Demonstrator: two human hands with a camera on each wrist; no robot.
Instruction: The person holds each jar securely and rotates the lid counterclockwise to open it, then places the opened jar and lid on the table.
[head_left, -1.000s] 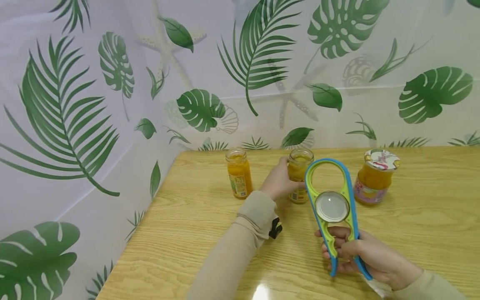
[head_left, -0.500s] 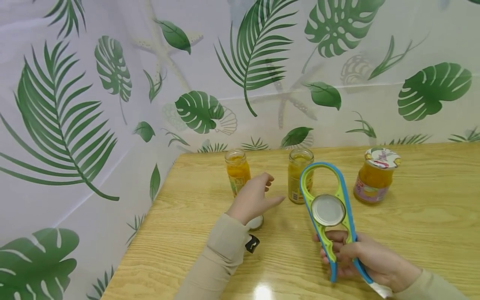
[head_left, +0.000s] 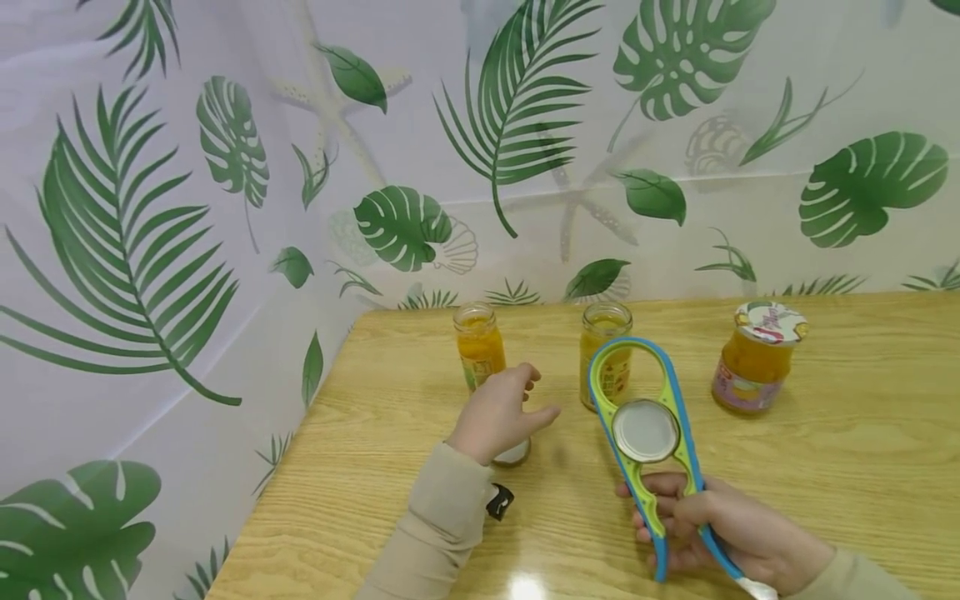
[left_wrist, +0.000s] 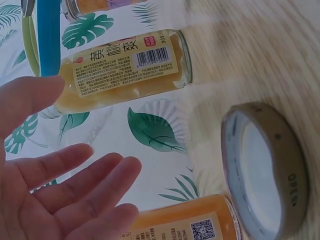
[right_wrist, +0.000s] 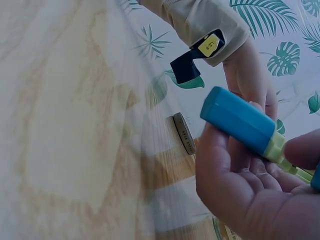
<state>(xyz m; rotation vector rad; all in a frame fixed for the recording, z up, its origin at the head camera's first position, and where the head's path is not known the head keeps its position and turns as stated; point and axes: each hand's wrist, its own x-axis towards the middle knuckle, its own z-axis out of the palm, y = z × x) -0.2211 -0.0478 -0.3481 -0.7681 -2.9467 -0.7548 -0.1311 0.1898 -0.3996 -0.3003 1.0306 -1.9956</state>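
My left hand (head_left: 498, 417) is empty, held over the table with its fingers extended and thumb apart. Below it a jar lid (left_wrist: 262, 170) lies on the wood, white inside facing up. Behind that hand stands an open glass jar (head_left: 478, 340) of orange fruit, partly covered by it. My right hand (head_left: 742, 533) grips a blue and green jar opener (head_left: 684, 442) by its handles. A second round lid (head_left: 646, 430) sits in the opener's lower ring. An open jar of yellow fruit (left_wrist: 125, 70) stands just behind the opener, partly hidden by it in the head view.
To the right stands a wider jar (head_left: 753, 367) of orange fruit with a printed lid on. The wooden table (head_left: 360, 417) meets a leaf-patterned sheet (head_left: 525, 258) at the back and left. A black strap (head_left: 500, 501) hangs at the left wrist.
My left hand has let go of the yellow-fruit jar and drawn back to the left, in front of the orange-fruit jar. The opener has shifted slightly left and down in my right hand.
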